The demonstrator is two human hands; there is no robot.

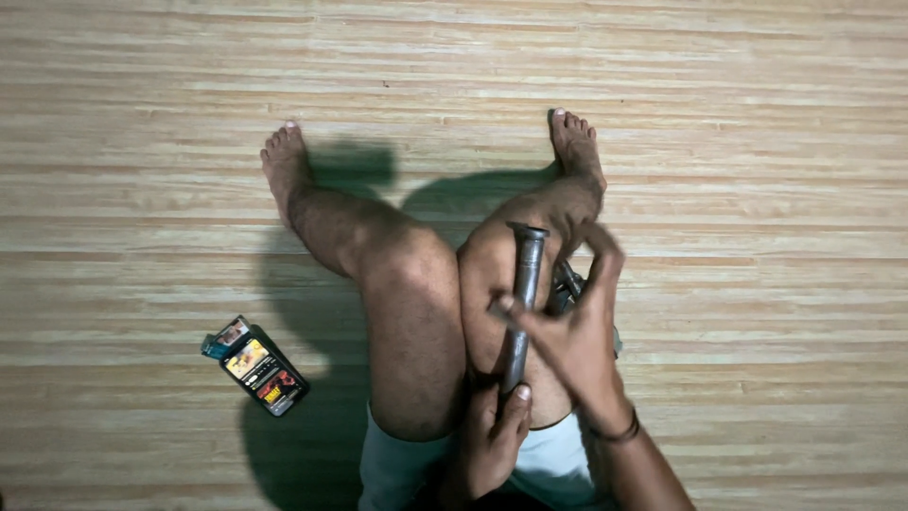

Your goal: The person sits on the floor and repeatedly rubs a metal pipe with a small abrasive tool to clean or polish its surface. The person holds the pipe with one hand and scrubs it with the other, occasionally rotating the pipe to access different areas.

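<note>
The person sits on a woven mat [719, 142] with bare legs stretched out. The left hand [492, 437] is wrapped around the lower end of a dark metal tube [523, 298], holding it nearly upright over the right thigh. The right hand [572, 326] is spread, fingers loosely open, its thumb touching the tube's middle. A smartphone [263, 371] lies on the mat, well apart to the left.

We see warm, dim light from behind us throwing hard shadows across the wooden floor [757, 189]; corners darken.
</note>
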